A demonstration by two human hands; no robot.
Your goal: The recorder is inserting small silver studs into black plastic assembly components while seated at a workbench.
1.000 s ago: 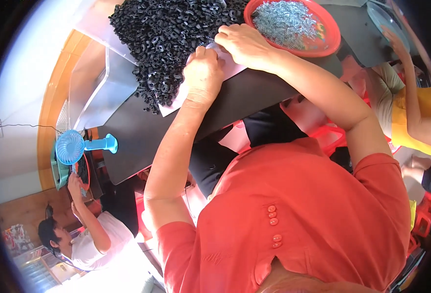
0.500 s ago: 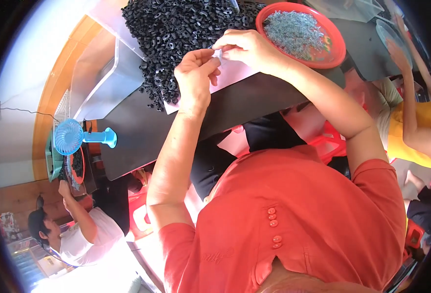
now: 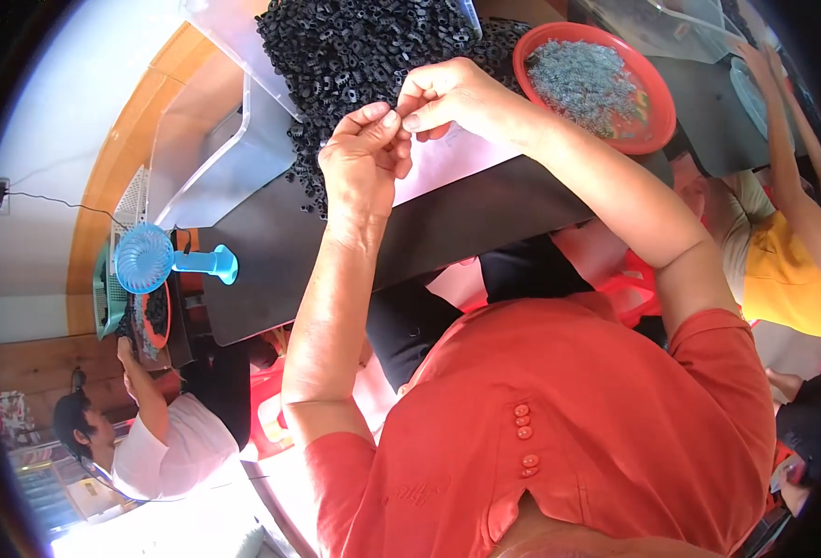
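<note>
Black parts (image 3: 364,56) lie in a big loose heap on the table (image 3: 271,232), just beyond my hands, with a thin trail of them running down beside my left wrist. My left hand (image 3: 362,158) is raised in front of the heap, fingers curled, thumb and forefinger drawn close together. My right hand (image 3: 452,98) comes in from the other side with its fingers bent and its thumb near the forefinger, so the fingertips of both hands come together at one spot. Whatever may be pinched there is too small and too covered for me to make out, so I cannot tell if either hand holds something. Under my right hand lies a white sheet (image 3: 457,158). Right of the heap stands a red bowl (image 3: 663,130) with small metal pieces (image 3: 582,84) in it. To my left are a clear bin (image 3: 243,177) and a blue fan (image 3: 145,259). Well apart from me, a person in white (image 3: 182,442) works on the left, and a person in yellow (image 3: 787,279) on the right.
</note>
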